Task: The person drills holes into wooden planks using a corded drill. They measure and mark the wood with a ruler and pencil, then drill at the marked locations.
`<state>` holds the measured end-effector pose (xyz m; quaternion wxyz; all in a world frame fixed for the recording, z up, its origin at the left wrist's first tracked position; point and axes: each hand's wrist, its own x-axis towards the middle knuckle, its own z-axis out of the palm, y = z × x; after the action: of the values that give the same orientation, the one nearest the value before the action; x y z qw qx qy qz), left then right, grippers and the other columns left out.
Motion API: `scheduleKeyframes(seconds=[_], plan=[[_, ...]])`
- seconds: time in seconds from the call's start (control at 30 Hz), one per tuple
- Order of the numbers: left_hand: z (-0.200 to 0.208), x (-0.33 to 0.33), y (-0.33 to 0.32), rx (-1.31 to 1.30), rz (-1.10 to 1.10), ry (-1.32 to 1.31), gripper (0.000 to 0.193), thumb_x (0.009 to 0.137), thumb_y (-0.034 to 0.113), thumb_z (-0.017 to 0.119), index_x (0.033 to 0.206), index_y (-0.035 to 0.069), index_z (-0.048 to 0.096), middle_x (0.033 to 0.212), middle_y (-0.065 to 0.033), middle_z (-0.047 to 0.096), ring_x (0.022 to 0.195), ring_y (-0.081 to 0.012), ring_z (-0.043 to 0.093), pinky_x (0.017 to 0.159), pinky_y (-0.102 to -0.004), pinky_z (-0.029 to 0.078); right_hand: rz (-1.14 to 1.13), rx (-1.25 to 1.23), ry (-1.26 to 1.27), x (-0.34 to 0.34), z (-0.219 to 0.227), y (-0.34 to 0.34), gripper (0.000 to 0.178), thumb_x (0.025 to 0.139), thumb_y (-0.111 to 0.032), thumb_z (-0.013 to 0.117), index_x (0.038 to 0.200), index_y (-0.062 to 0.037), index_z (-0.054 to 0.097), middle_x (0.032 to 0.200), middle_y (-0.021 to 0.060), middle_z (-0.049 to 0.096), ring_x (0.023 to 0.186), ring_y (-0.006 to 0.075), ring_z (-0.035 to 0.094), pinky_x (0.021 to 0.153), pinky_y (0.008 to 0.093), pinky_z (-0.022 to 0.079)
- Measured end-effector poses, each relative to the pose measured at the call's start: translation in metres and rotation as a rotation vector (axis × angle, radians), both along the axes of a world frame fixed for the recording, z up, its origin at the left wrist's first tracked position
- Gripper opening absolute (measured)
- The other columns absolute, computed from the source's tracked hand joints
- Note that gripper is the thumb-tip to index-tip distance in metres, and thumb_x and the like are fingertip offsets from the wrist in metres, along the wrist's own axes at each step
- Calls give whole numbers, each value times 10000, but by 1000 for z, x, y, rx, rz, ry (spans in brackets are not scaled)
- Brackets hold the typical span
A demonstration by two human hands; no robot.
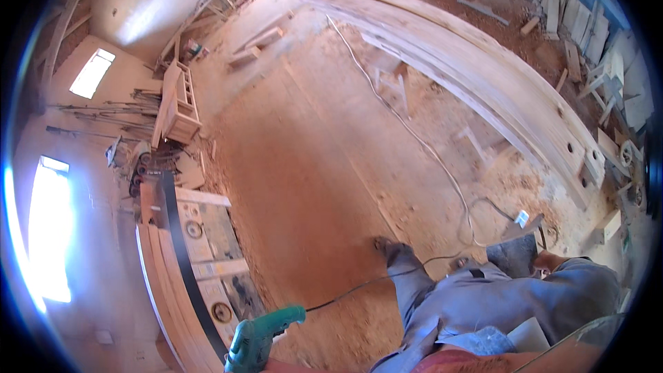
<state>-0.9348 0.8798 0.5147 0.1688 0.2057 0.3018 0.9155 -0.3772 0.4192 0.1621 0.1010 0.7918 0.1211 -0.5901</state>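
Observation:
At the lower left is a green corded power drill (257,335), its handle pointing right. My left hand (276,367) meets the drill's body at the bottom edge; the fingers are mostly out of sight. A dark cord (359,282) runs from the handle across to my legs. On the right, my right hand (548,262) shows below a grey-blue sleeve, bent in close to my clothing. Beside it is a dark grey flap or panel (512,255) that I cannot identify. What that hand's fingers do is hidden.
Long planks (476,62) span the right side on wooden trestles (476,146). A pale extension cable (421,139) crosses the dusty floor toward a white socket block (521,218). At left stand a machine bench (219,255) and a wooden frame piece (181,114). Offcuts and shavings lie about.

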Motion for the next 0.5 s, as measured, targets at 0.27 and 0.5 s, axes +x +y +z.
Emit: scheduleKeyframes(seconds=[0.27,0.5], plan=[[19,-10,242,-93,-98,-61,331,838,324,727,981,28,683,962,-124,686,898,-286,691,860,-444,565,-284,-35,-40,-60,82,197,676,645,-268,974,1126,117,695,1062,214,731,910,324,738,739,410,621],[44,50,437,-141,-259,20,373,862,338,720,1024,4,685,1007,-148,694,928,-305,699,892,-459,566,-329,75,35,-113,24,327,514,699,-258,895,1073,45,717,999,203,726,877,305,731,723,414,598]])
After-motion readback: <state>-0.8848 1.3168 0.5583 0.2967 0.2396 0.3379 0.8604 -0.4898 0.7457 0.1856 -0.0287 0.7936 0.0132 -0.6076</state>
